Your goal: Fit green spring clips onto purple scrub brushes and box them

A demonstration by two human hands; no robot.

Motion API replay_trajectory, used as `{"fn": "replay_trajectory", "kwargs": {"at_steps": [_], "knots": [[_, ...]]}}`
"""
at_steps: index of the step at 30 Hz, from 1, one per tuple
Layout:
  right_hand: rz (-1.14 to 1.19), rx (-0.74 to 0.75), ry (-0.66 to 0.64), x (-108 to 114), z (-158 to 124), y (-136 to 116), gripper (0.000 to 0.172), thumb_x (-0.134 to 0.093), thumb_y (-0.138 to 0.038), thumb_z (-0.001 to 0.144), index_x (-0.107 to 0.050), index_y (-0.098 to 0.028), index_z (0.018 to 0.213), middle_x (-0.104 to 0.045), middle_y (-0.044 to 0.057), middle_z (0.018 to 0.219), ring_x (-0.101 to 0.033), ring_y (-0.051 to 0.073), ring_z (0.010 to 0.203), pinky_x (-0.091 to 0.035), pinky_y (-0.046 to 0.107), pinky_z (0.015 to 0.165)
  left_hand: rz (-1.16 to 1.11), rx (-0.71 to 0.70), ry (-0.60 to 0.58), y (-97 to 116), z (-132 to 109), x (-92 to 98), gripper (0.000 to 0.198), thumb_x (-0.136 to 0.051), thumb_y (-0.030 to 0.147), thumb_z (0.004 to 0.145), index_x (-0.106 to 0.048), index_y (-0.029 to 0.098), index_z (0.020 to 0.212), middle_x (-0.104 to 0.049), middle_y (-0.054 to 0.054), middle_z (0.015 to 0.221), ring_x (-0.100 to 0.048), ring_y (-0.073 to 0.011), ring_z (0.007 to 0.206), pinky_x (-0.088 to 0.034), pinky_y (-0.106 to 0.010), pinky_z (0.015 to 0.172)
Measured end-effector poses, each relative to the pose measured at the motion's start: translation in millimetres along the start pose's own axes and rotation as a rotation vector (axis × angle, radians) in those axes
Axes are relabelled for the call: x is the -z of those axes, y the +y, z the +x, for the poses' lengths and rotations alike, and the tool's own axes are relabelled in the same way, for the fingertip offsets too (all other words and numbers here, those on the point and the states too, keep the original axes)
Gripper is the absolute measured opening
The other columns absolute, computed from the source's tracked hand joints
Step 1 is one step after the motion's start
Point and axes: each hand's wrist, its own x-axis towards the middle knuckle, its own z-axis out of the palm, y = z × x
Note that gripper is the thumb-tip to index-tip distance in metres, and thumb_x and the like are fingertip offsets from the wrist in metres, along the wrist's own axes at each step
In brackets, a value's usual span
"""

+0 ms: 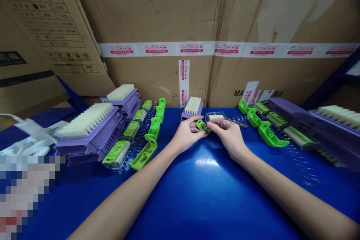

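Head view: green plastic bracket (201, 124) in hand

Pinched by left hand (189, 133) above blue table (197, 187); long axis slanted, upper left to lower right, holed face turned cameraward. Right hand (230, 137) held at its right end; grip can't be told.

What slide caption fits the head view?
Left hand holds a green part, right hand against it, over a blue table, brushes either side.
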Motion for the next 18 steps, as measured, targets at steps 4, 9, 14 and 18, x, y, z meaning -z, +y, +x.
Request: {"fn": "replay_trajectory", "kwargs": {"at_steps": [4,9,14,18], "knots": [[-0.011,0.014,-0.023,0,0,1,0.033,-0.076,-0.043,0.061,-0.069,-0.015,0.077,-0.071,0.006,0.078,-0.065,0.020,0.073,-0.052,0.032,0.068,0.036,-0.016,0.019,-1,0,-1.8,0.053,-0.064,0.002,0.067,-0.054,0.009,0.118,-0.070,-0.006,0.085,-0.067,-0.0127,0.070,-0.054,-0.026,0.073],[-0.072,0.044,-0.117,-5,-8,-2,0.035,-0.076,-0.040,0.060,-0.070,-0.016,0.084,-0.071,0.004,0.074,-0.065,0.019,0.068,-0.052,0.032,0.067,0.154,-0.050,0.080,-1,-1,-3.3,0.051,-0.057,-0.001,0.069,-0.055,0.008,0.119,-0.070,-0.007,0.085,-0.066,-0.0138,0.073,-0.052,-0.023,0.068],[-0.083,0.019,-0.131,-7,-12,-10,0.037,-0.077,-0.041,0.059,-0.070,-0.017,0.087,-0.070,0.003,0.069,-0.065,0.019,0.065,-0.052,0.034,0.068,0.176,-0.077,0.062,-3,0,-2.0,0.050,-0.053,0.002,0.073,-0.054,0.009,0.123,-0.070,-0.008,0.087,-0.066,-0.0145,0.075,-0.052,-0.024,0.070],[-0.039,-0.038,-0.107,-5,-10,-11,0.037,-0.077,-0.043,0.060,-0.070,-0.014,0.083,-0.068,0.003,0.065,-0.063,0.017,0.063,-0.051,0.032,0.066,0.174,-0.090,0.043,-4,1,-2.1,0.045,-0.052,0.006,0.078,-0.054,0.011,0.123,-0.071,-0.009,0.096,-0.067,-0.0165,0.084,-0.053,-0.026,0.075]]}}
